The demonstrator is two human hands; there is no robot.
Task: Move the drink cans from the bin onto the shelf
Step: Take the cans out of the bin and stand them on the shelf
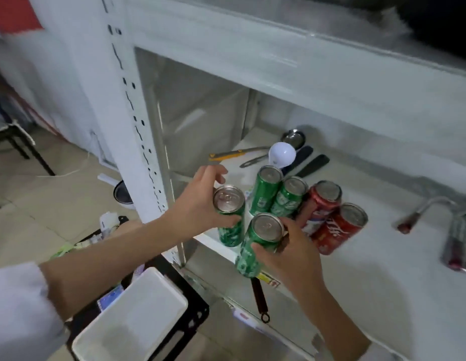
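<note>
The left hand (pixel 200 201) has its fingers wrapped round a green can (pixel 229 217) at the shelf (pixel 383 256) near edge; the right hand (pixel 289 251) grips a second green can (pixel 260 243) beside it. Both look rigid, smooth, likely slippery, so grip mid-wall. Long axes upright, tabs up, slightly tilted

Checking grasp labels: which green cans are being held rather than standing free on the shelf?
The two nearest green cans: left hand grips one, right hand the other. The rear pair stands free.
</note>
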